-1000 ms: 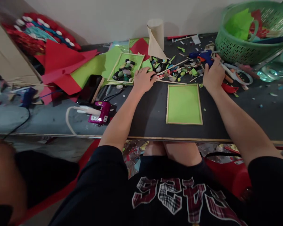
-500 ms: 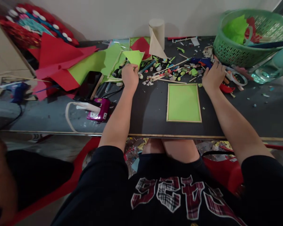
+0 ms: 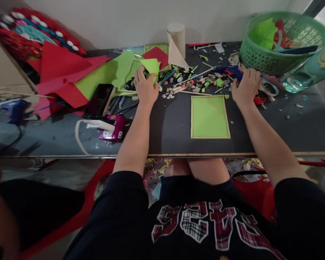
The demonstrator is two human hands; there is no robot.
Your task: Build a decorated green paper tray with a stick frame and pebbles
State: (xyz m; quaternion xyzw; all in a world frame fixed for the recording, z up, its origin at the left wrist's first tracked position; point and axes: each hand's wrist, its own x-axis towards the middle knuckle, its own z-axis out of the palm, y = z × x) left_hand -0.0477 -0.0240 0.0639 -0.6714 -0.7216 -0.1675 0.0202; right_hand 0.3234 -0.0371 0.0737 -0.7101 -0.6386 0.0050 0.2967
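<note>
My left hand point(image 3: 145, 86) is closed on a small piece of green paper point(image 3: 151, 66), holding it over the green tray of pebbles point(image 3: 127, 80). Over by the blue glue gun point(image 3: 229, 70) rests my right hand point(image 3: 245, 87), fingers curled on its body next to the green basket. A green sheet framed with thin wooden sticks point(image 3: 209, 116) lies flat between my hands on the dark table point(image 3: 173, 130). Beyond it, a litter of sticks, pebbles and paper scraps point(image 3: 195, 83) is spread out.
A green basket point(image 3: 276, 43) with paper stands at the back right beside a clear teal jug point(image 3: 308, 70). Red and green sheets point(image 3: 70, 77) pile at the left. A cardboard roll point(image 3: 176, 39) stands at the back, a pink device with a white plug point(image 3: 111, 127) sits front left, and a second glue gun point(image 3: 16, 110) lies far left.
My left hand picked up the green paper piece from the scrap pile and carried it left over the pebble tray. My right hand stayed on the glue gun.
</note>
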